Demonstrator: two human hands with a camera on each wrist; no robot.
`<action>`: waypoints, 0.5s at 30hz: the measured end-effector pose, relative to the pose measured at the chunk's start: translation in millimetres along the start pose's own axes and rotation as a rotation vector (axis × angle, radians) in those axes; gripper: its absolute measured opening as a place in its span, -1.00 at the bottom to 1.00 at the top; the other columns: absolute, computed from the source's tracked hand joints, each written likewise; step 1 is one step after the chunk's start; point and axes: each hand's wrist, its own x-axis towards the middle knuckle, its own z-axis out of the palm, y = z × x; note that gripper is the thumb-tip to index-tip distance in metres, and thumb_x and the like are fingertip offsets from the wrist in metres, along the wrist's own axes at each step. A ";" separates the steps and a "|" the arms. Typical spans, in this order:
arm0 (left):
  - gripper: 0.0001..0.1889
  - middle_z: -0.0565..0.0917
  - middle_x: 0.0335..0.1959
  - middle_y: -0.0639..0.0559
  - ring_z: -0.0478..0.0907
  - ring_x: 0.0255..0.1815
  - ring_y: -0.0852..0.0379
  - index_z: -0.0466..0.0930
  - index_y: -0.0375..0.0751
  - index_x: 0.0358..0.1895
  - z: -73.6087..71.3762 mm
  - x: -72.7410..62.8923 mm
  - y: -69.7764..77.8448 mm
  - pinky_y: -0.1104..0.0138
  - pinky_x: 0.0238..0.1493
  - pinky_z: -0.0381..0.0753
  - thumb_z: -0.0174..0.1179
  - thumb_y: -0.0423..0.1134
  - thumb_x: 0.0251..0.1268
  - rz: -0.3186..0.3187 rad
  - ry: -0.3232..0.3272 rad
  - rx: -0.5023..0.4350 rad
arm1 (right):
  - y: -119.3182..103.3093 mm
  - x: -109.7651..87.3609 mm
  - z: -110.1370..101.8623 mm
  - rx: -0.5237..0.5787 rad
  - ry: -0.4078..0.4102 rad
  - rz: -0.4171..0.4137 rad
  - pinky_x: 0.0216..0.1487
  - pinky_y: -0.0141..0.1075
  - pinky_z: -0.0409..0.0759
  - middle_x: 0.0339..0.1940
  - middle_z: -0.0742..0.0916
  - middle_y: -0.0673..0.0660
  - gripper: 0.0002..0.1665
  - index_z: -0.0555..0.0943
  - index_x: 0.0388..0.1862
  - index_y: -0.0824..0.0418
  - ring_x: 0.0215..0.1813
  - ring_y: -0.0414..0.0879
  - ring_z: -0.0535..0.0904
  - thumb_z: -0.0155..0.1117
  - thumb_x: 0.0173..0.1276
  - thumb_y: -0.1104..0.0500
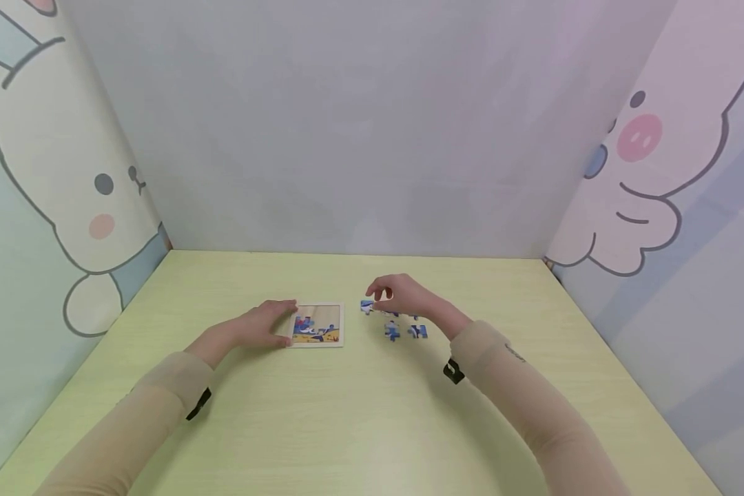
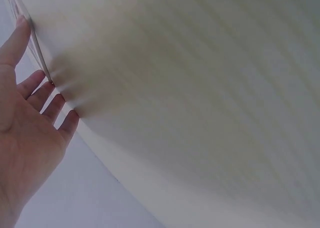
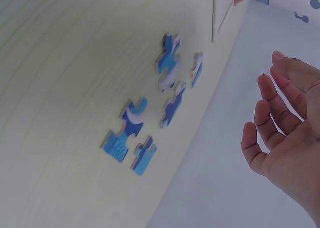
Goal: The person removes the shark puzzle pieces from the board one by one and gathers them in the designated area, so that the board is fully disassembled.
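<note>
A small square wooden puzzle tray (image 1: pixel 342 324) lies flat on the table, its lower part filled with pieces picturing blue sea and yellow sand; bare wood shows above them. At its left side my left hand (image 1: pixel 262 325) touches the frame, thumb at the near corner and fingers at the far corner. My right hand (image 1: pixel 406 295) hovers over several loose blue and white jigsaw pieces (image 1: pixel 392 331), fingers loosely bent. In the right wrist view, nothing shows between those fingers, and the loose pieces (image 3: pixel 168 62) lie on the table apart from the hand.
The pale yellow-green wood-grain table (image 1: pixel 347 420) runs back to a plain grey-white wall (image 1: pixel 347 138). Side panels printed with cartoon animals (image 1: pixel 663 138) stand left and right. A black strap (image 1: pixel 453 370) shows at the right sleeve.
</note>
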 end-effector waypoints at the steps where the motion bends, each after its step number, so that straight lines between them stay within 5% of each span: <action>1: -0.20 0.16 0.45 -0.24 0.06 0.43 -0.30 0.19 -0.26 0.40 0.1 0.2 -0.4 -0.15 0.38 0.06 0.28 0.04 0.17 -0.001 -0.003 0.003 | -3.4 2.1 -0.5 -0.002 0.002 -0.004 -0.15 -0.29 0.49 -0.24 0.68 -0.05 -0.70 0.62 0.00 0.14 -0.19 -0.12 0.47 0.29 0.28 0.17; 15: -0.17 0.17 0.46 -0.19 0.07 0.45 -0.25 0.19 -0.23 0.41 3.4 3.8 -2.4 -0.13 0.40 0.05 0.20 0.18 0.18 -0.027 0.004 0.032 | -35.4 36.5 14.9 0.013 -0.015 -0.043 -0.14 -0.31 0.47 -0.18 0.68 0.04 -0.67 0.61 0.02 0.13 -0.19 -0.09 0.47 0.31 0.28 0.13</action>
